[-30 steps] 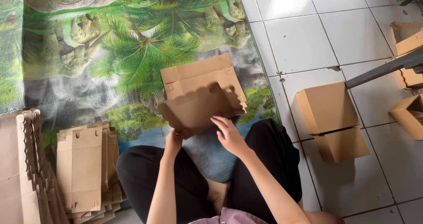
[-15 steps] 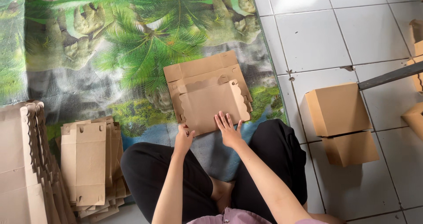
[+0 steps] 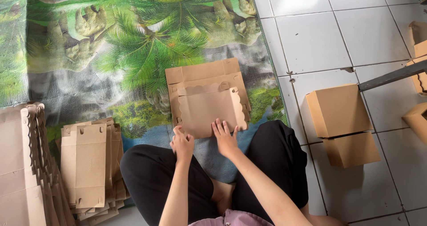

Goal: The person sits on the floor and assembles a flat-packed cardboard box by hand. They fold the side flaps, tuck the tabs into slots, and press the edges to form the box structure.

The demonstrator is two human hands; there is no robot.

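Note:
A brown cardboard box blank (image 3: 207, 97) with scalloped side flaps lies on the palm-print mat (image 3: 111, 52) in front of my crossed legs. My right hand (image 3: 224, 138) presses flat on its near edge, fingers spread. At the blank's near left corner, my left hand (image 3: 181, 144) has its fingers curled against the edge. The blank lies mostly flat, with its side flaps raised.
A pile of flat cardboard blanks (image 3: 89, 164) lies at my left, and a taller stack (image 3: 20, 164) stands at the far left edge. Folded boxes (image 3: 340, 110) sit on the white tile floor (image 3: 311, 35) at right, more at the right edge. A dark bar (image 3: 391, 76) crosses there.
The blank, held up and tilted a second ago, has been laid down on the mat. Both hands moved down to its near edge, and the right one flattened on it.

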